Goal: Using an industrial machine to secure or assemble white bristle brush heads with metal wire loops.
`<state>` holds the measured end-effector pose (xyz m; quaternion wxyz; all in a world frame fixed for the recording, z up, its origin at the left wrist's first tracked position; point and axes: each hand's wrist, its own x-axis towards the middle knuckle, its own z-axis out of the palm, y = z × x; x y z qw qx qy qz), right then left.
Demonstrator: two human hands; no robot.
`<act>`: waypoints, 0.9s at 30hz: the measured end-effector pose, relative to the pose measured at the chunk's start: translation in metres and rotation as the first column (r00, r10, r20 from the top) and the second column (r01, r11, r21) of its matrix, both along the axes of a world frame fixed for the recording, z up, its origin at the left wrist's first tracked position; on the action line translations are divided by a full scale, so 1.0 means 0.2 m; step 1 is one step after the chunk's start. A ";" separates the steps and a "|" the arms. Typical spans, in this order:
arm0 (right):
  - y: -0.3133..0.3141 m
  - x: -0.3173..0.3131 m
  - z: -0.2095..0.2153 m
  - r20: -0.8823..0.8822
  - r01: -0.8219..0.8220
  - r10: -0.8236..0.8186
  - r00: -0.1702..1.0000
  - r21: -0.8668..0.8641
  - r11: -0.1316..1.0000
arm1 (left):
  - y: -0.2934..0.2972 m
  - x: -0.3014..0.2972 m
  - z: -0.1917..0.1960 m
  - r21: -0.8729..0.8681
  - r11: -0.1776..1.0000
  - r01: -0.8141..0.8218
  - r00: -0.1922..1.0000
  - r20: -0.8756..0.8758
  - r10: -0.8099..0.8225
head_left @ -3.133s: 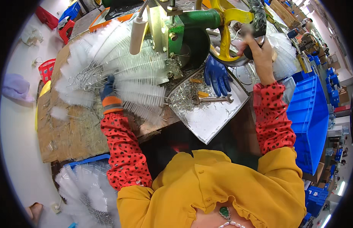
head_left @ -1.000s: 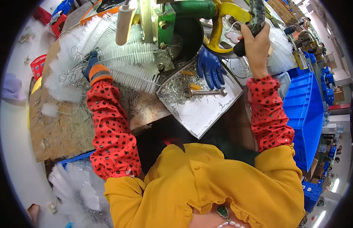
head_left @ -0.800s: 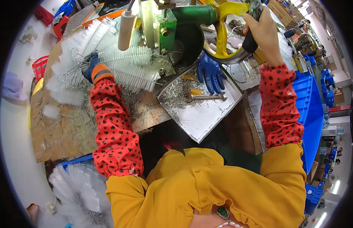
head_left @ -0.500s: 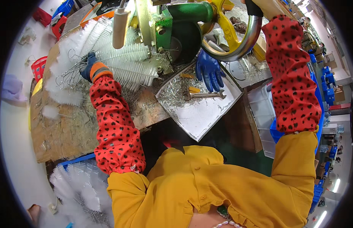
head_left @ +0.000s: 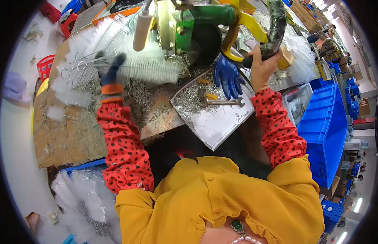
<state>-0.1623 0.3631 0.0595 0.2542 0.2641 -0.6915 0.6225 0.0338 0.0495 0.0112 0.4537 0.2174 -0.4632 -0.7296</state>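
Note:
My left hand, in a dark blue glove with an orange cuff, is over a pile of white bristle brushes with twisted wire stems and looped ends. Its thumb and fingers are apart, somewhat blurred, and no brush shows gripped between them. Bare, my right hand is closed around the black grip at the lower end of a curved rim on the yellow-spoked handwheel. This wheel belongs to a green machine in front of me. A light cylindrical handle hangs above the brushes.
A white tray holds metal clippings, a wrench and a blue glove. Wire scraps lie across the wooden bench. More brushes fill a container at lower left. A blue crate stands at right.
The handwheel has turned, and my right hand has come down and left with its grip. My left hand has shifted slightly right, its fingers spreading off the brush wires.

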 end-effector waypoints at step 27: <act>-0.06 -0.33 0.80 0.103 -0.207 0.185 0.977 0.642 0.738 | -0.27 -0.02 -0.41 -0.051 0.895 -0.444 0.880 0.162 0.446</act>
